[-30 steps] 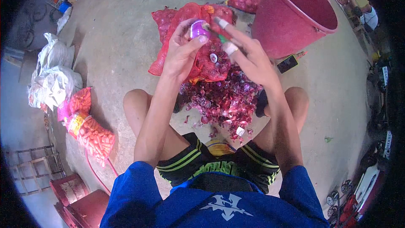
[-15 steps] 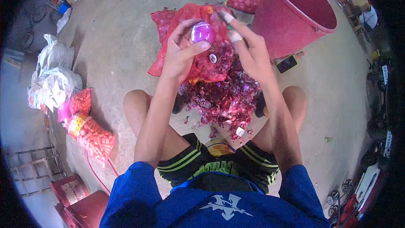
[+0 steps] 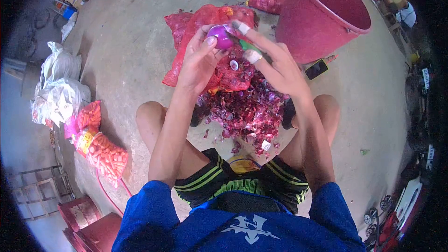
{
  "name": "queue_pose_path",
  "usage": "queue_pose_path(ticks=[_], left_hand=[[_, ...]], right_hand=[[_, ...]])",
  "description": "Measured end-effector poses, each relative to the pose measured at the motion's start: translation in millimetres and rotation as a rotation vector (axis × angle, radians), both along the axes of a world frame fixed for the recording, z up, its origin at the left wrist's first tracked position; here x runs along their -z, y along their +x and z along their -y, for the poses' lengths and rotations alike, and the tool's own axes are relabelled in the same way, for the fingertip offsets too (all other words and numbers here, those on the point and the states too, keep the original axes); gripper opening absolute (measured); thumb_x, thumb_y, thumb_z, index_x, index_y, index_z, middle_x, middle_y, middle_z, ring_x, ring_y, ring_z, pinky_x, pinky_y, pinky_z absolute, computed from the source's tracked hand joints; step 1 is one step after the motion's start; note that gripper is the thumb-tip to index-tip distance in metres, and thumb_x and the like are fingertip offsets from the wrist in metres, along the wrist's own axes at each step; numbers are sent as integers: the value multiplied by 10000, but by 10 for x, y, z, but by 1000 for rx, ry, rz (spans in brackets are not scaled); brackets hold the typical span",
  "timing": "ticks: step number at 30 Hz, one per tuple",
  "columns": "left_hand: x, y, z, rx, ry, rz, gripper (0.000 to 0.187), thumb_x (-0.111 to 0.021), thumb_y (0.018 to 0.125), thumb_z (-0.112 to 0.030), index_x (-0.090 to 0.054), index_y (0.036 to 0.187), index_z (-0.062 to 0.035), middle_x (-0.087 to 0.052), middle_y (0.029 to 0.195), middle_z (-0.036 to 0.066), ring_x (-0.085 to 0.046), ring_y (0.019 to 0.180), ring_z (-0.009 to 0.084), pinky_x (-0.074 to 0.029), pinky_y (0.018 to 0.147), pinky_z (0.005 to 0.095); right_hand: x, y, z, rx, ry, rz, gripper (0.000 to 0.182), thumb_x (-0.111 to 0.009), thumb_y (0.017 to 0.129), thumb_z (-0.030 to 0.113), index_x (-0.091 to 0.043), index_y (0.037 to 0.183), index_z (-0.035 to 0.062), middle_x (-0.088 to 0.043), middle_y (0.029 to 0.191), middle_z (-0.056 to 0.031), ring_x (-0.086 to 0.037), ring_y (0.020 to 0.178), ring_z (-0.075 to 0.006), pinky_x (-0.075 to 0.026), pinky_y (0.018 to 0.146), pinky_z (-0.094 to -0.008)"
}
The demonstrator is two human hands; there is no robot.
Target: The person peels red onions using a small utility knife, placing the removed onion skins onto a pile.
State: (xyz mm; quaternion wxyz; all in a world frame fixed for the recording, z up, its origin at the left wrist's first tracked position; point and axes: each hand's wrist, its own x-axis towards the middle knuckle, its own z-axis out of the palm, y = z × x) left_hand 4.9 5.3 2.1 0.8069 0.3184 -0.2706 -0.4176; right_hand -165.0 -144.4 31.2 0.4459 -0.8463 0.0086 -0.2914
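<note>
My left hand point(image 3: 198, 63) is closed around a smooth, shiny purple onion point(image 3: 221, 37), with the thumb along its near side. My right hand point(image 3: 276, 65) has white wraps on its thumb and index finger. Between its fingers sits a small green-handled tool point(image 3: 248, 45), whose working end I cannot make out. The right fingertips reach the onion's right side. Below the hands, a red mesh sack point(image 3: 196, 23) of onions lies on the floor beside a heap of loose onion skins point(image 3: 247, 112).
A large red tub point(image 3: 303, 32) stands at the back right, with a phone point(image 3: 317, 70) on the floor near its base. Another onion sack point(image 3: 267, 0) lies behind. To the left are white sacks point(image 3: 63, 93) and a bag of carrots point(image 3: 105, 154).
The onion has turned and moved slightly left and down in my left hand. My right hand has come down, its fingertips now at the onion.
</note>
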Motion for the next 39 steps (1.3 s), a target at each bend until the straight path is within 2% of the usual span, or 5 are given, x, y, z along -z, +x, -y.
queue_pose_path(ticks=[18,21,26,32,39], left_hand=[[-102,-56,-37,64,105,152,582,-742,938,-256,-565,1423,15,-677,1312,114,-679,1147,189,-546,972,346],[-199,5,-125,325,267,465,693,-803,798,-452,-689,1286,25,-721,1207,123,-693,1103,232,-546,951,371],[-1069,-312,642,1123,-159,1013,553,-949,686,-346,-778,1076,7,-774,1018,124,-730,942,196,-559,829,324],[-1471,-356,1875,-366,-40,1349,432,-777,941,-367,-700,1263,-90,-742,1168,149,-713,1104,245,-525,1016,344],[1012,657,1114,-505,579,1176,271,-798,896,-255,-771,1043,-29,-776,1016,165,-751,946,272,-569,891,351]], right_hand=[[385,-37,322,299,-32,-261,461,-597,992,211,-614,1440,104,-721,1072,-281,-727,900,-398,-564,835,-473],[437,-149,456,88,-342,-960,434,-646,895,258,-714,1241,5,-715,1145,-299,-711,1079,-436,-549,951,-548],[306,-277,456,25,-250,-913,460,-617,879,334,-733,1128,-35,-724,1142,-297,-710,1103,-424,-555,971,-531],[589,-269,530,45,-301,-898,467,-632,911,399,-730,1191,38,-732,1167,-250,-699,1113,-430,-549,971,-531],[367,-842,725,238,-295,-658,470,-613,970,375,-645,1330,73,-715,1170,-249,-672,1125,-446,-531,979,-526]])
